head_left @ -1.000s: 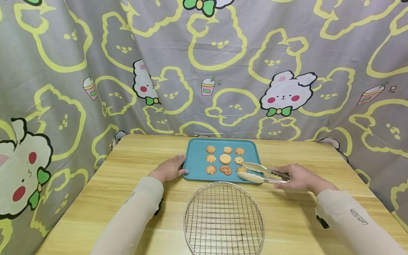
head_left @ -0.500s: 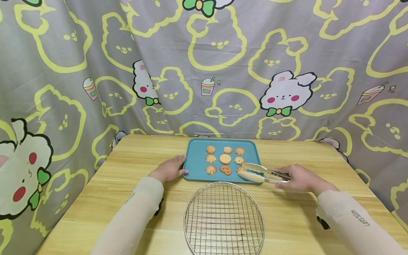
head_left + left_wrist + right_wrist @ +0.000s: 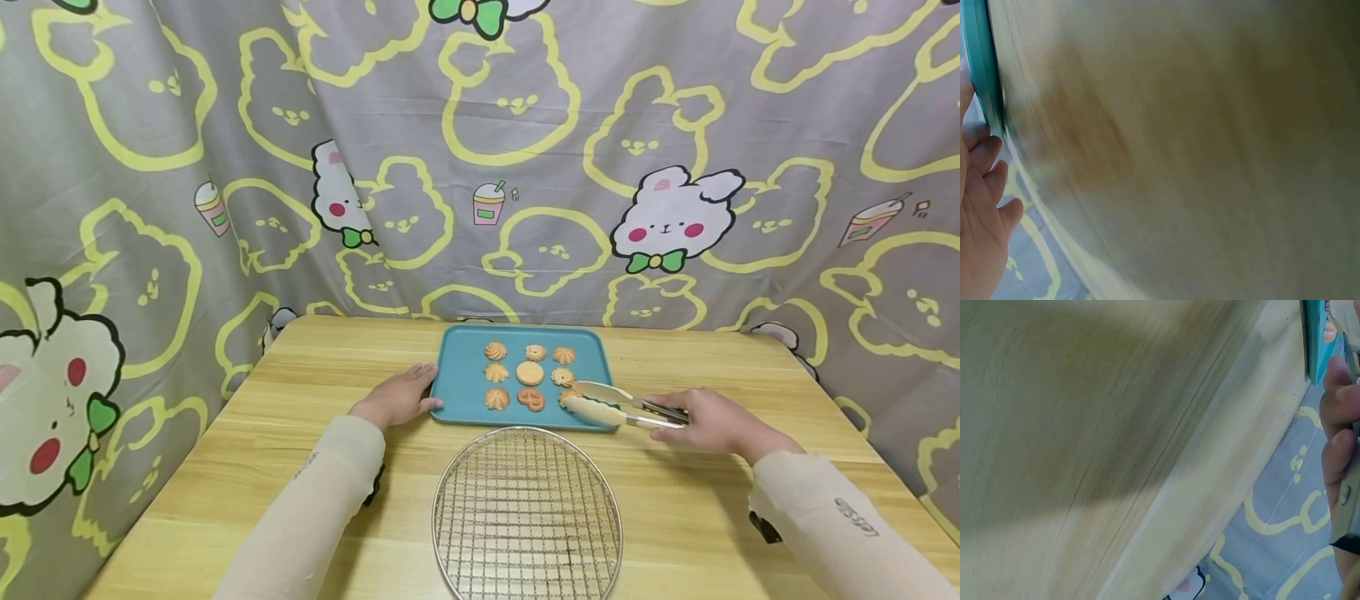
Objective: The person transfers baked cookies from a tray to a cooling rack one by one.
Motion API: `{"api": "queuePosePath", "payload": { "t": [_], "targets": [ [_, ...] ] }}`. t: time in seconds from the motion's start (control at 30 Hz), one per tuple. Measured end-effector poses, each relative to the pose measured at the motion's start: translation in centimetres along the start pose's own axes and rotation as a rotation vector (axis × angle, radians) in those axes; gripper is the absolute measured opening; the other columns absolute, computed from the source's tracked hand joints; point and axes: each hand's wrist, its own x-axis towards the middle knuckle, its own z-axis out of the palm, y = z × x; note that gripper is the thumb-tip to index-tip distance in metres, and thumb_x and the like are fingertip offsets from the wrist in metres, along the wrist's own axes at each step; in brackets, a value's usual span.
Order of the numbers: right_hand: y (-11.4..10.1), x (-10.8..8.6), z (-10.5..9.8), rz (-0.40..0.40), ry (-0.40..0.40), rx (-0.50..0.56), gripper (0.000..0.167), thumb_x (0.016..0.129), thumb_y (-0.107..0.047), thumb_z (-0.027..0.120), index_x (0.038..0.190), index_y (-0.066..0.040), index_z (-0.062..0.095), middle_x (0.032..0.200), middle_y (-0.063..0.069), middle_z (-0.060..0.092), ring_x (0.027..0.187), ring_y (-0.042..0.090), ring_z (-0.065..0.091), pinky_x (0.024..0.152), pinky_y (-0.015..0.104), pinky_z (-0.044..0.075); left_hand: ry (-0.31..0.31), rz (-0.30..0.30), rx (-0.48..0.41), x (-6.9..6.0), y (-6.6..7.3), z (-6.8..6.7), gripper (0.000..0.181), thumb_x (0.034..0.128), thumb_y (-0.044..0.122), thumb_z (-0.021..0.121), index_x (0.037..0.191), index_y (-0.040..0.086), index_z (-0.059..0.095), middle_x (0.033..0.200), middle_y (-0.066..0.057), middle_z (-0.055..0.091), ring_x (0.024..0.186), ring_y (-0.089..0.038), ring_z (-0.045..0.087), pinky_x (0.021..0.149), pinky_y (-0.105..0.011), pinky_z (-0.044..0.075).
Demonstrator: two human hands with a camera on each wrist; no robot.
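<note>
The blue tray (image 3: pixel 459 392) lies near the back of the table with several cookies in rows, a round one (image 3: pixel 529 373) in the middle. At the tray's left edge rests my left hand (image 3: pixel 397 397), its fingers relaxed; they also show beside the tray rim in the left wrist view. My right hand (image 3: pixel 712 422) grips the metal tongs (image 3: pixel 651 415), whose pale scalloped tips stand around the cookie (image 3: pixel 567 394) at the tray's near right corner and partly hide it. In the right wrist view, curled fingers (image 3: pixel 1339 450) wrap the tongs' handle.
A round wire rack (image 3: pixel 527 517) lies in front of the tray, close to its near edge. The wooden table (image 3: pixel 697 517) reaches back to a grey patterned curtain (image 3: pixel 405 100), which also hangs at both sides.
The tongs' tips have drawn closer together around the near right cookie. My right hand has shifted very slightly right, while my left hand has stayed at the tray.
</note>
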Motion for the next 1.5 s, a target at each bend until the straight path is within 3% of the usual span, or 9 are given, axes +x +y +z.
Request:
{"api": "queuePosePath", "payload": {
  "t": [0.47, 0.57, 0.67, 0.8, 0.9, 1.1, 1.27, 1.5],
  "targets": [
    [-0.3, 0.0, -0.6, 0.003, 0.016, 0.015, 0.060, 0.083, -0.040, 0.074, 0.125, 0.001, 0.062, 0.100, 0.005, 0.068, 0.066, 0.006, 0.048, 0.062, 0.029, 0.042, -0.008, -0.006, 0.006, 0.1, -0.1, 0.1, 0.072, 0.0988, 0.045, 0.047, 0.152, 0.003, 0.020, 0.156, -0.011, 0.020, 0.143, -0.030, 0.013, 0.114, -0.046, 0.017],
    [-0.5, 0.1, -0.7, 0.011, 0.006, 0.033, 0.060, 0.083, -0.039, 0.074, 0.127, 0.001, 0.061, 0.095, 0.001, 0.066, 0.057, 0.003, 0.042, 0.057, 0.025, 0.039, -0.007, -0.007, 0.001, 0.1, 0.0, 0.0, 0.072, 0.0988, 0.045, 0.047, 0.152, 0.003, 0.020, 0.156, -0.011, 0.019, 0.143, -0.030, 0.014, 0.114, -0.046, 0.017],
    [-0.8, 0.2, -0.7, 0.007, -0.001, 0.050, 0.060, 0.083, -0.037, 0.074, 0.128, 0.000, 0.060, 0.079, -0.007, 0.061, 0.048, 0.002, 0.034, 0.051, 0.023, 0.036, -0.007, -0.006, 0.001, 0.0, 0.0, 0.0, 0.072, 0.0988, 0.045, 0.047, 0.152, 0.003, 0.020, 0.156, -0.011, 0.020, 0.143, -0.030, 0.014, 0.114, -0.046, 0.017],
    [-1.3, 0.4, -0.6, -0.010, -0.005, 0.049, 0.059, 0.084, -0.037, 0.074, 0.129, -0.001, 0.060, 0.063, -0.012, 0.048, 0.048, 0.001, 0.032, 0.047, 0.022, 0.033, -0.007, -0.004, 0.000, 0.0, 0.0, 0.0, 0.073, 0.0987, 0.045, 0.047, 0.152, 0.003, 0.020, 0.156, -0.011, 0.020, 0.143, -0.030, 0.014, 0.114, -0.047, 0.018],
    [-1.8, 0.6, -0.6, -0.016, -0.014, 0.056, 0.059, 0.084, -0.037, 0.073, 0.130, -0.002, 0.059, 0.059, -0.012, 0.044, 0.048, 0.002, 0.031, 0.047, 0.022, 0.032, -0.008, -0.005, -0.002, -0.1, 0.0, 0.0, 0.073, 0.0986, 0.045, 0.047, 0.152, 0.004, 0.020, 0.156, -0.011, 0.020, 0.143, -0.030, 0.014, 0.114, -0.047, 0.017],
    [-2.8, 1.0, -0.3, -0.053, -0.021, 0.063, 0.061, 0.084, -0.039, 0.073, 0.129, 0.000, 0.059, 0.058, -0.013, 0.042, 0.048, 0.001, 0.031, 0.046, 0.021, 0.031, -0.008, -0.003, -0.002, 0.0, 0.0, 0.0, 0.072, 0.0990, 0.045, 0.046, 0.152, 0.004, 0.020, 0.156, -0.011, 0.019, 0.143, -0.030, 0.014, 0.114, -0.046, 0.017],
    [-3.5, 1.3, 0.0, -0.095, -0.014, 0.071, 0.061, 0.084, -0.043, 0.072, 0.128, -0.002, 0.061, 0.068, -0.014, 0.049, 0.050, 0.000, 0.034, 0.048, 0.021, 0.034, -0.003, 0.002, -0.001, -0.1, 0.0, 0.0, 0.072, 0.0990, 0.044, 0.047, 0.152, 0.003, 0.020, 0.156, -0.011, 0.020, 0.143, -0.030, 0.015, 0.114, -0.045, 0.018],
    [-4.6, 1.6, 0.5, -0.122, -0.024, 0.117, 0.056, 0.083, -0.043, 0.073, 0.128, -0.010, 0.063, 0.067, -0.015, 0.052, 0.050, 0.000, 0.037, 0.046, 0.020, 0.035, -0.003, 0.000, 0.004, -0.1, 0.0, -0.1, 0.072, 0.0989, 0.044, 0.047, 0.152, 0.003, 0.020, 0.156, -0.011, 0.020, 0.143, -0.030, 0.014, 0.114, -0.046, 0.017]
  ]
}}
